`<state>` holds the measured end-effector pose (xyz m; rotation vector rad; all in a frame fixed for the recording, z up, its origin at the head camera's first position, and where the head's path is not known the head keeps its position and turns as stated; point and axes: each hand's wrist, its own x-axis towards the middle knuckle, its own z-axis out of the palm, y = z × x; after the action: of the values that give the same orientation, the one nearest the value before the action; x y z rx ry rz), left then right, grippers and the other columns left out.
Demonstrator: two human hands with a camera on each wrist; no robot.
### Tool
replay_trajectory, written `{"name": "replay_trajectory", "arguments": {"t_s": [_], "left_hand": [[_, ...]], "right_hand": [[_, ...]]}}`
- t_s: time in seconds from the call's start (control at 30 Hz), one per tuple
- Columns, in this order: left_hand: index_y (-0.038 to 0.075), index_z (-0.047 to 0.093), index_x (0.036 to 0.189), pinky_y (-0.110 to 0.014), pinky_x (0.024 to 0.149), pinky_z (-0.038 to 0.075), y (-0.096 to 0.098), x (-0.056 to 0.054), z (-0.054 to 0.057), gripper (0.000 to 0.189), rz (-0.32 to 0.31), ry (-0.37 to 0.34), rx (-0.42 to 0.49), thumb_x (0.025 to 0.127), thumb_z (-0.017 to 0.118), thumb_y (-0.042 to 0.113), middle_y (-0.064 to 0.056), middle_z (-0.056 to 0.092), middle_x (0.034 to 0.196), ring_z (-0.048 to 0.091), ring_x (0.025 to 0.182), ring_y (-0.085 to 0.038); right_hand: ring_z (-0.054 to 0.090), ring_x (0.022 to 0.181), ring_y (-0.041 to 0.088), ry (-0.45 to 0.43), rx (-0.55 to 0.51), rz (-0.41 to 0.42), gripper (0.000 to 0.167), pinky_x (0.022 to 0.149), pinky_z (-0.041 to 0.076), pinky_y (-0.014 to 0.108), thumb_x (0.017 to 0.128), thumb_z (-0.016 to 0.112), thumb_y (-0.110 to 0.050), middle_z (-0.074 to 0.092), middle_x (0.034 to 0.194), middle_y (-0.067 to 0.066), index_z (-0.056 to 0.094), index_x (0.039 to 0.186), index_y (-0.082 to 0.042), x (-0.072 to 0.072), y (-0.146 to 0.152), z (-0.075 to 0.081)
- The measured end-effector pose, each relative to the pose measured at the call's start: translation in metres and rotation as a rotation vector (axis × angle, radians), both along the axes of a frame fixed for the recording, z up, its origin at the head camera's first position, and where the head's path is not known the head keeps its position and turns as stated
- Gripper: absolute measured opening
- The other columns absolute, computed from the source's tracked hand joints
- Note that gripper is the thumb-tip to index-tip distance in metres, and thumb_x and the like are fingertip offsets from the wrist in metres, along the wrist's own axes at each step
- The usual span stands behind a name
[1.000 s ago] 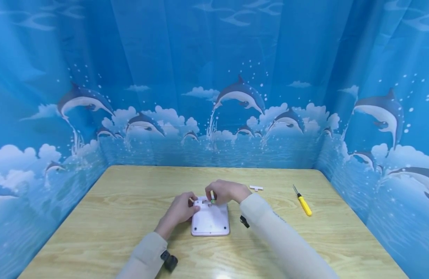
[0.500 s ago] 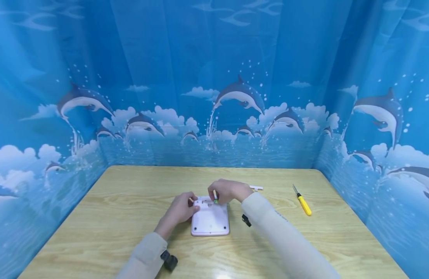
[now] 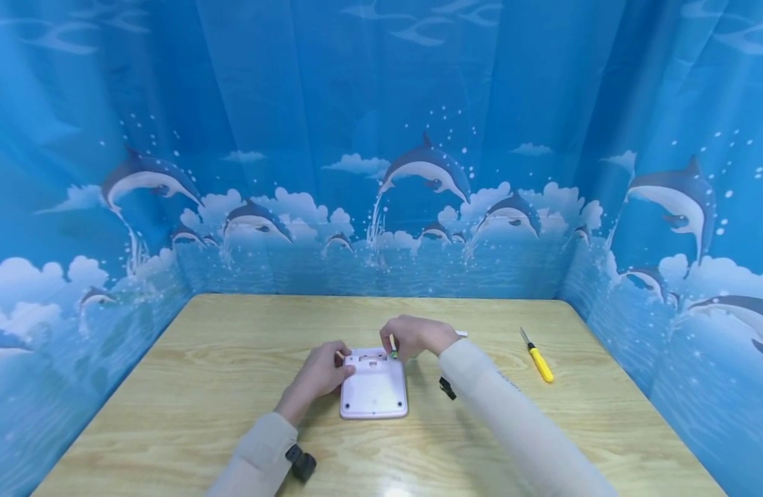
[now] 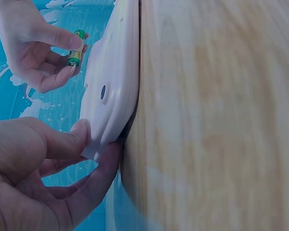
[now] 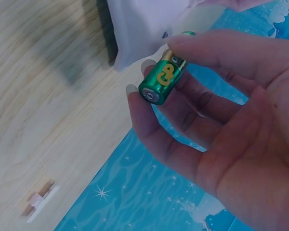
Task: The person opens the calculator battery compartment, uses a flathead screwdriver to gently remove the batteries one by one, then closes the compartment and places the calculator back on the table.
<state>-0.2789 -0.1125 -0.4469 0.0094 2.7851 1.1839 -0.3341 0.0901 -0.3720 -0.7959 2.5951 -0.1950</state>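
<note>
A flat, pale pink device (image 3: 374,395), much like a calculator, lies back side up on the table with its battery compartment (image 3: 372,359) uncovered. My left hand (image 3: 320,375) holds its far left corner; in the left wrist view the thumb (image 4: 76,137) is on the back face and a finger reaches under the edge. Above the device's far right corner, my right hand (image 3: 417,337) pinches a small green battery (image 5: 163,79) marked GP between thumb and fingers. The left wrist view also shows this battery (image 4: 75,48), clear of the device.
A small white cover (image 5: 40,201) lies on the wooden table (image 3: 245,345) beyond the right hand, mostly hidden by the wrist in the head view. Farther right lies a yellow-handled screwdriver (image 3: 541,364). A blue dolphin-print curtain (image 3: 381,172) surrounds the table.
My right hand has moved right with the battery, away from the compartment, which now shows more fully. Its wrist now covers most of the white cover. The left hand and device have stayed put.
</note>
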Motion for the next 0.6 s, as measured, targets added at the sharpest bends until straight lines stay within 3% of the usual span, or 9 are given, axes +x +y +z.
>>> {"name": "replay_trajectory", "arguments": {"t_s": [0.6], "left_hand": [[0.005, 0.066, 0.12, -0.028, 0.062, 0.058, 0.0007, 0.0005, -0.0001, 0.027, 0.011, -0.003, -0.001, 0.094, 0.073, 0.01, -0.011, 0.068, 0.101, 0.064, 0.079, -0.018]], "right_hand": [[0.052, 0.071, 0.012, 0.0, -0.01, 0.0, 0.035, 0.058, 0.04, 0.026, 0.079, 0.065, 0.014, 0.064, 0.084, -0.002, 0.069, 0.09, -0.019, -0.0021, 0.0094, -0.0061]]}}
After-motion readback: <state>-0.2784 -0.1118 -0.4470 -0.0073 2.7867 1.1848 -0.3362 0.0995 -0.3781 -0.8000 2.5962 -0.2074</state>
